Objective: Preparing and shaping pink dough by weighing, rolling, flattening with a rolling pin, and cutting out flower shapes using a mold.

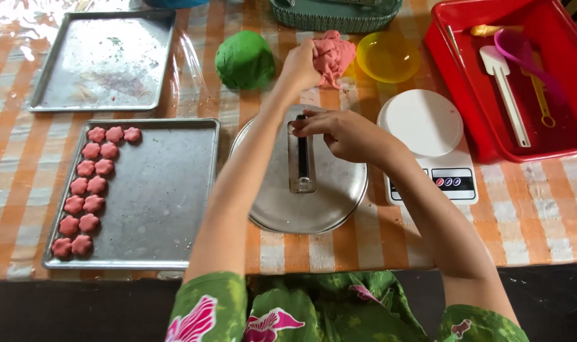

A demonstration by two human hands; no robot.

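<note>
Pink dough lump [334,56] at the worktop's far side is pinched by the left hand [299,65]; right hand [342,134] grips a mould [301,158]. Fourteen flower cookies [89,190] fill one tray [168,196] edge; green dough [244,59] sits untouched.

A home kitchen is being shown: a counter [529,209] is being covered by an orange checked cloth, and baking trays [168,190], coloured dough [244,60] and a kitchen scale [428,145] are being kept there.
</note>
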